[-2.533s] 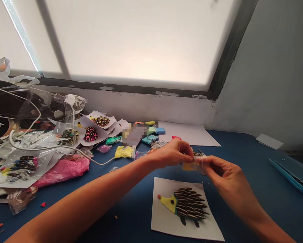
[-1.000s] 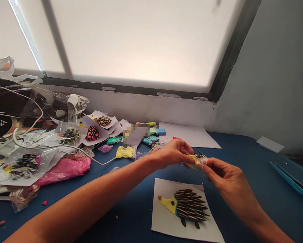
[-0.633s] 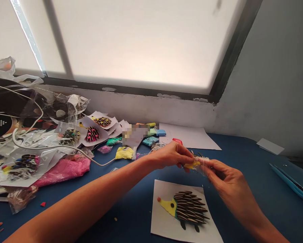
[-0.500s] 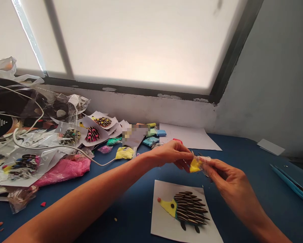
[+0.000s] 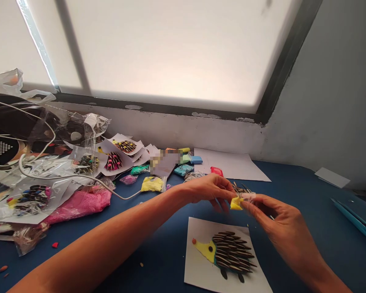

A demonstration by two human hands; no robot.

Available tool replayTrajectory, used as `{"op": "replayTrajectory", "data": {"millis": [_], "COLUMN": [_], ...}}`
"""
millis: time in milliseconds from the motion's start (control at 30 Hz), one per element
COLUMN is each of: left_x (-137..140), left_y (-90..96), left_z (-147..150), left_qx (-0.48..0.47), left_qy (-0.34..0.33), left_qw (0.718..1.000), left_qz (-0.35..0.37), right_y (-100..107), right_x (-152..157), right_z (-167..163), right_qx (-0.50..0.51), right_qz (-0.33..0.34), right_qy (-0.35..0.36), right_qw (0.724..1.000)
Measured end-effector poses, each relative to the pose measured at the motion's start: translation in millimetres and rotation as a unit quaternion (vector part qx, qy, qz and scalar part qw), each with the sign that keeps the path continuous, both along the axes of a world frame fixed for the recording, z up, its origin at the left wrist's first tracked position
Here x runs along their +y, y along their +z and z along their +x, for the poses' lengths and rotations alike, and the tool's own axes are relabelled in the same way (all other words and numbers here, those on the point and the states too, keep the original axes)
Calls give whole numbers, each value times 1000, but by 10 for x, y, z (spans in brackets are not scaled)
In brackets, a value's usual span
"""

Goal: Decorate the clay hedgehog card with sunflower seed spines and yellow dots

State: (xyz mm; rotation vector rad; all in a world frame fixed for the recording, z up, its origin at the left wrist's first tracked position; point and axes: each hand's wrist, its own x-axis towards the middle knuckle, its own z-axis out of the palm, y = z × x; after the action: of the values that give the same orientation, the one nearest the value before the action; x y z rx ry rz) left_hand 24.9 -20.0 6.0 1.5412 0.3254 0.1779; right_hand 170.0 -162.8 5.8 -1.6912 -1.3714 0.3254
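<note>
My right hand [image 5: 280, 217] is closed on a small clear plastic wrapper [image 5: 249, 197], with a lump of yellow modelling clay [image 5: 236, 204] showing at its left end. The fingertips of my left hand [image 5: 211, 190] pinch at the clay's left edge; its lower fingers are blurred. Below both hands lies a white card [image 5: 198, 270] bearing a hedgehog picture [image 5: 233, 252]. The hedgehog has a yellow clay face, a reddish nose, a dark eye and rows of striped seeds as spines. Behind the fingers, a pile of loose seeds [image 5: 240, 188] is partly hidden.
Bagged clay, including a yellow packet [image 5: 152, 184] and a red packet [image 5: 217, 171], lies along the back. Finished hedgehog cards [image 5: 114, 160], a pink cloth [image 5: 82, 205] and a white cable [image 5: 63, 177] crowd the left. A blue tray-like object [image 5: 353, 221] sits at right.
The left hand's lower fingers have spread slightly, and more of the yellow clay shows between the hands. The view has shifted a little, and the red packet is more exposed.
</note>
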Motion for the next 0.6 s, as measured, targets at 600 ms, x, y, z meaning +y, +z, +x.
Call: {"op": "replayTrajectory", "data": {"millis": [600], "left_x": [17], "left_y": [-40], "left_z": [43], "left_qx": [-23], "left_qy": [69], "left_qw": [997], "left_qz": [-4], "right_y": [-5], "right_x": [-3], "right_z": [25], "right_qx": [-22], "right_qz": [32], "right_qy": [-24], "right_qw": [999]}}
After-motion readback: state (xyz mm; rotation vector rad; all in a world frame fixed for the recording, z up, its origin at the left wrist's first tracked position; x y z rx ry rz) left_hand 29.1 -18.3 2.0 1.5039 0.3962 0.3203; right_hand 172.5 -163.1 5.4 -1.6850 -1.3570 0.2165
